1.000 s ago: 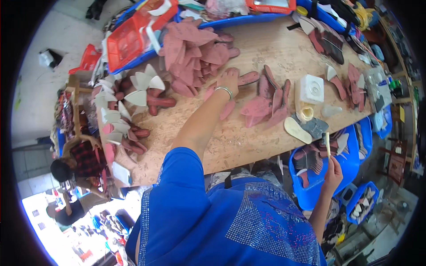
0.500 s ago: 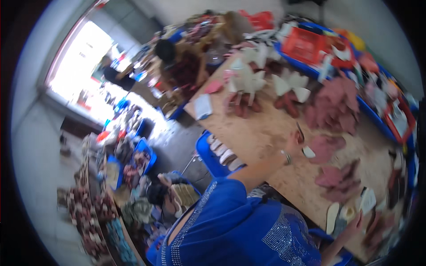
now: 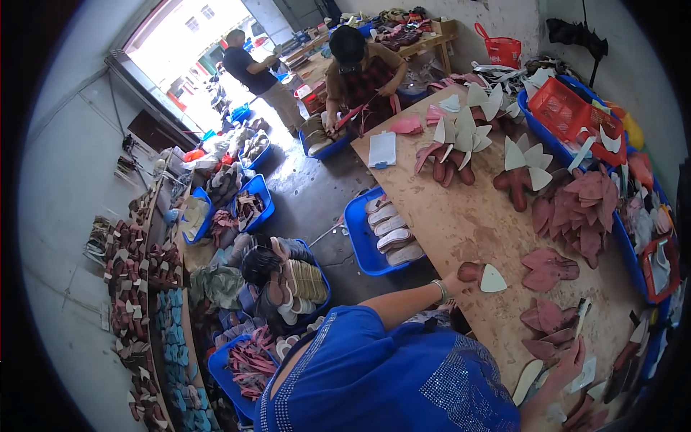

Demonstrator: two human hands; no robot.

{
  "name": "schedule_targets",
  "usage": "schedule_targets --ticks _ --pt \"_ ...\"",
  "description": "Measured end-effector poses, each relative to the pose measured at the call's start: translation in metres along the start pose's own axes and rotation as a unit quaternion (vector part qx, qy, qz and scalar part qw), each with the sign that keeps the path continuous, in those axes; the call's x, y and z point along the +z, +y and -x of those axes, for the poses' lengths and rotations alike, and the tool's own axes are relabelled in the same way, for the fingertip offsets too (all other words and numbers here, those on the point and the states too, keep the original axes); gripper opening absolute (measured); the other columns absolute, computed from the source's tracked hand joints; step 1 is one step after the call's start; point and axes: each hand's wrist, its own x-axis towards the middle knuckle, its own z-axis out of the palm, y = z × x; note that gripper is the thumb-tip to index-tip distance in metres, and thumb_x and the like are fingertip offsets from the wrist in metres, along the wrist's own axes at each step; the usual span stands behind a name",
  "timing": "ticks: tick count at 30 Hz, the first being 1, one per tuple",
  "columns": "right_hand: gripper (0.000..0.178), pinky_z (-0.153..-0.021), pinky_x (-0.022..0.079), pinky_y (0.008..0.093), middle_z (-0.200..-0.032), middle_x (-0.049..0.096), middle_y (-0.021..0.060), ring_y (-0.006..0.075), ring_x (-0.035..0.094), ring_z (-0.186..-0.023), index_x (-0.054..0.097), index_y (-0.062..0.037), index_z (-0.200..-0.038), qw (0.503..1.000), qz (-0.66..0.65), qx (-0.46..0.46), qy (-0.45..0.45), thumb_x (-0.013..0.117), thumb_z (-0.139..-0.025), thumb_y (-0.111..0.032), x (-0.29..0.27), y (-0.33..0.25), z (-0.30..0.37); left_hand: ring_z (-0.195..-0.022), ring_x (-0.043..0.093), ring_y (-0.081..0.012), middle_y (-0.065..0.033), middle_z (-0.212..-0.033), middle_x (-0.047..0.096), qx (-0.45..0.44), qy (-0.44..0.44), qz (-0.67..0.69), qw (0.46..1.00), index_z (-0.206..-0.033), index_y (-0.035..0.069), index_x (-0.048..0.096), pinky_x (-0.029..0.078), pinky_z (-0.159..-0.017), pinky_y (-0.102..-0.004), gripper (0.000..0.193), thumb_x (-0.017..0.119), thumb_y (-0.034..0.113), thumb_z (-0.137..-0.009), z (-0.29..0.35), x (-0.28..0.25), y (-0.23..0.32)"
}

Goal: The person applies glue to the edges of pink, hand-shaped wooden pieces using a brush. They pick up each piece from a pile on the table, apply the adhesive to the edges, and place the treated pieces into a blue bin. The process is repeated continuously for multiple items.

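Observation:
My left hand [image 3: 455, 283], with a bracelet at the wrist, grips a dark red shoe upper [image 3: 471, 271] at the table's near left edge. A white pointed toe piece [image 3: 493, 279] lies over the end of that upper. In my right hand [image 3: 572, 362], lower right, the fingers close round a thin white brush-like stick [image 3: 581, 317], held upright. Pink leather uppers [image 3: 549, 269] lie between the two hands, with more pink pieces [image 3: 548, 317] beside the stick. A cream sole-shaped piece [image 3: 527, 381] rests next to my right hand.
The wooden table [image 3: 461, 223] bears a heap of pink uppers [image 3: 579, 209] and uppers with white pieces [image 3: 464, 137]. A blue bin of shoes [image 3: 360, 252] stands left of it. A long blue tray [image 3: 529, 108] lines the far right. A co-worker [image 3: 360, 72] handles pieces beyond the table.
My left hand has come back toward me and to the left with the upper. My right hand stays lower right; the white stick now shows clearly. The whole view has shifted and sharpened.

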Motion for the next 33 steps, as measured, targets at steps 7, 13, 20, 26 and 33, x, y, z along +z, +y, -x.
schedule_targets --ticks 7,13,20,26,33 --pt "0.027 -0.043 0.020 0.0190 -0.089 0.063 -0.0046 -0.0008 0.029 -0.051 0.067 -0.0048 -0.118 0.995 -0.062 -0.016 0.075 0.060 -0.097 -0.020 -0.016 0.010 0.024 -0.088 0.067 -0.0153 -0.0077 -0.108 0.066 -0.037 -0.087 -0.055 0.994 -0.150 0.025 0.031 0.055 -0.074 -0.0286 0.054 0.050 0.019 -0.101 0.022 -0.005 0.008" --pt "0.027 -0.043 0.019 0.0192 -0.078 0.057 -0.0065 -0.0005 0.028 -0.050 0.067 -0.0048 -0.117 0.993 -0.040 -0.026 0.110 0.060 -0.097 -0.021 -0.053 0.031 0.033 -0.086 0.071 -0.0200 -0.0141 -0.098 0.071 -0.093 -0.082 -0.058 0.991 -0.135 0.007 0.048 0.056 -0.068 -0.0282 0.037 0.049 0.015 -0.099 0.026 0.002 0.012" --pt "0.027 -0.043 0.018 0.0202 -0.070 0.050 -0.0090 -0.0004 0.026 -0.050 0.066 -0.0056 -0.119 0.989 -0.008 -0.021 0.147 0.060 -0.097 -0.020 -0.075 0.033 0.054 -0.085 0.070 -0.0221 -0.0138 -0.106 0.068 -0.132 -0.117 -0.035 0.984 -0.136 0.007 0.045 0.057 -0.074 -0.0300 0.037 0.047 0.010 -0.099 0.033 0.019 0.028" --pt "0.027 -0.043 0.017 0.0203 -0.071 0.052 -0.0090 -0.0002 0.025 -0.050 0.066 -0.0058 -0.119 0.989 -0.035 -0.027 0.142 0.060 -0.096 -0.020 -0.082 0.042 0.058 -0.099 0.067 -0.0250 -0.0131 -0.125 0.059 -0.085 -0.153 0.094 0.980 -0.139 0.012 0.041 0.058 -0.082 -0.0347 0.040 0.047 0.011 -0.100 0.034 0.046 0.010" --pt "0.027 -0.044 0.015 0.0208 -0.074 0.054 -0.0091 -0.0002 0.023 -0.050 0.067 -0.0058 -0.118 0.986 -0.008 -0.010 0.164 0.060 -0.097 -0.020 -0.075 0.029 0.057 -0.110 0.063 -0.0340 -0.0162 -0.129 0.057 -0.233 -0.232 0.362 0.872 -0.137 0.008 0.041 0.053 -0.094 -0.0415 0.052 0.040 0.046 -0.101 0.033 0.047 0.043"
